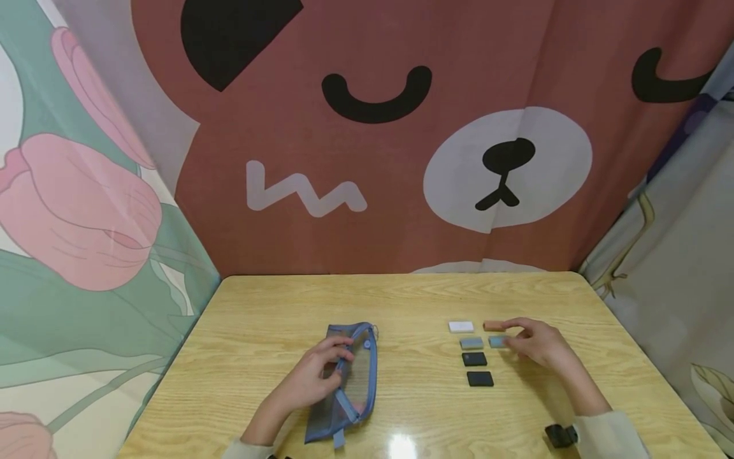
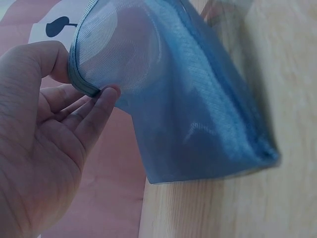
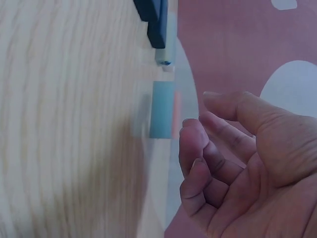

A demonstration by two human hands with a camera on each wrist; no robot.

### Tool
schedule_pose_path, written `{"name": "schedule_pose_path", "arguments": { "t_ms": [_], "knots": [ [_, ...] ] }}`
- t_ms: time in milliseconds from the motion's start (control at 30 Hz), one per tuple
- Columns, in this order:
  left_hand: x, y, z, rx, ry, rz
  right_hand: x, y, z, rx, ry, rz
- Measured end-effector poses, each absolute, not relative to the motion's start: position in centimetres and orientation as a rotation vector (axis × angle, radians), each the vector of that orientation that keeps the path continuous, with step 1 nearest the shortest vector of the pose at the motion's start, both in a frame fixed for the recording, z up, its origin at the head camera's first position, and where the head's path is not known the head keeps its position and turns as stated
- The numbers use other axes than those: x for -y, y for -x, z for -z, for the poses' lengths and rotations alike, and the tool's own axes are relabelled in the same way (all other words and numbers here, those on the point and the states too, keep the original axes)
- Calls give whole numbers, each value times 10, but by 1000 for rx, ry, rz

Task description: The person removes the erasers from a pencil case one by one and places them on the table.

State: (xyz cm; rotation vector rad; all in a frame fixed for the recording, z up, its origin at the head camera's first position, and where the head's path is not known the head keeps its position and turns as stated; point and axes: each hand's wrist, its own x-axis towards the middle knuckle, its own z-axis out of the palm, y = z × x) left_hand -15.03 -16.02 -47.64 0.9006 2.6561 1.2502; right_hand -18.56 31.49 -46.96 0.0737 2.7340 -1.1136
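My left hand (image 1: 315, 376) pinches the zipper edge of a blue mesh zip pouch (image 2: 168, 109) and holds its mouth apart. In the head view the pouch lies at the middle left of the table, with something pinkish (image 1: 359, 407) faintly visible inside. My right hand (image 1: 539, 344) is over the right side, close to a light blue block (image 1: 497, 342) and an orange block (image 1: 493, 326). From the right wrist view, its loosely bent fingers (image 3: 193, 139) hold nothing and stand beside the light blue block (image 3: 162, 109).
Left of the right hand lie a white block (image 1: 461, 327), a grey-blue block (image 1: 471, 343) and two black blocks (image 1: 474, 359), all small and rectangular. A wooden table (image 1: 413, 299) carries everything. Printed curtains (image 1: 390, 242) hang behind and at the sides.
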Motion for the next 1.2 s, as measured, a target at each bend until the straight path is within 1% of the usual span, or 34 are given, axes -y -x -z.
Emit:
{"name": "schedule_pose_path", "arguments": {
  "t_ms": [367,633,933,1200],
  "knots": [
    [160,151,477,-2650,-899,-1247,-299,178,457,-2726,6,1164],
    [160,151,478,-2649,-897,-1248,-288,173,455,-2763,103,1165],
    [161,152,480,-2621,-888,-1251,-269,166,456,-2754,124,1203],
    [160,152,481,-2631,-889,-1242,-253,158,454,-2726,242,1231]
  ]
}}
